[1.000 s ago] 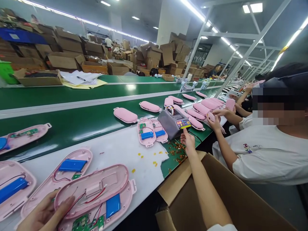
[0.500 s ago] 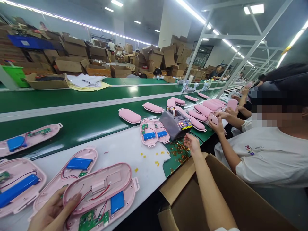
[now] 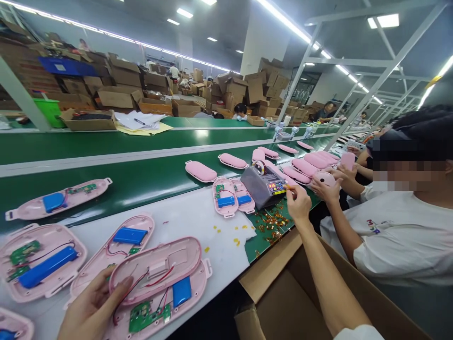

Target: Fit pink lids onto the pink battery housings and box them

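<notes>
My left hand grips the left end of a pink plastic shell half, thumb on its inner face. Thin red and black wires run across this shell. Beneath it lies another pink shell with a green circuit board and a blue battery. My right hand is stretched out to the front of a grey tape dispenser with lit digits and coloured buttons. Its thumb and forefinger are pinched together by the control panel; what is between them is too small to make out.
More open pink shells with batteries lie left and beside the dispenser. Closed pink cases stand on the green bench. Amber tape scraps litter the bench edge above an open cardboard box. At right, a co-worker's hands hold a pink case.
My right hand has moved up to the dispenser's front and its fingers have closed into a pinch. My left hand still holds the shell. The whole view has shifted slightly.
</notes>
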`<act>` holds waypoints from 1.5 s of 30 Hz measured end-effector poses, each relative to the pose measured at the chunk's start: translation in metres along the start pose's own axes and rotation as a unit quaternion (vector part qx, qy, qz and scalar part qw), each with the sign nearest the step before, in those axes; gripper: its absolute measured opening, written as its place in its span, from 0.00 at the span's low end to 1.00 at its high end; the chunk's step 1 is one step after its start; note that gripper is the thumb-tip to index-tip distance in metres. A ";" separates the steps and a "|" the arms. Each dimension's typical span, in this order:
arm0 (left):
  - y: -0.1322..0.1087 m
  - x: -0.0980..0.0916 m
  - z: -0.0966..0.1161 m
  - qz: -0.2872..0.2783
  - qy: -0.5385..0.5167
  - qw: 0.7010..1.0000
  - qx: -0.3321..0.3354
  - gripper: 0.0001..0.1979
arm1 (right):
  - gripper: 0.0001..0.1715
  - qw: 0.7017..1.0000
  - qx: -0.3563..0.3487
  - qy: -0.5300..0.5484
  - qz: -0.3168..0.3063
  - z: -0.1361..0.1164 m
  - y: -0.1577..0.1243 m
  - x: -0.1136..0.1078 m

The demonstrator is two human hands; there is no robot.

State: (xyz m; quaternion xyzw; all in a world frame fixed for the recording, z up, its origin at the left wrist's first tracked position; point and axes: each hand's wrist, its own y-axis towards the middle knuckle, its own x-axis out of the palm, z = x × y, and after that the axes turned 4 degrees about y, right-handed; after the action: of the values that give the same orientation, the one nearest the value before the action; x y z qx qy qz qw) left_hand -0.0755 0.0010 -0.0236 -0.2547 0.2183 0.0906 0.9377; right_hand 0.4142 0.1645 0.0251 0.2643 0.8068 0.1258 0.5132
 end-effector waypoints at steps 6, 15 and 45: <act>-0.022 0.006 0.024 -0.039 -0.093 0.994 0.029 0.24 | 0.19 0.948 -0.063 0.267 -0.160 -0.138 -0.067 -0.004; -0.026 0.016 0.019 -0.084 -0.308 0.946 0.064 0.20 | 0.11 0.754 -0.436 0.132 -0.474 -0.281 -0.144 0.040; -0.005 -0.011 0.002 -0.082 -0.009 0.993 0.080 0.32 | 0.27 0.894 0.265 0.359 -0.050 -0.111 -0.085 0.026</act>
State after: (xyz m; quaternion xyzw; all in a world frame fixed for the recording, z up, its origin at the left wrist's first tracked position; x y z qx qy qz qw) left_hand -0.0834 -0.0035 -0.0147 -0.1948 0.1944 -0.0024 0.9614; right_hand 0.2810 0.1161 0.0135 0.2861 0.9519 -0.0319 0.1054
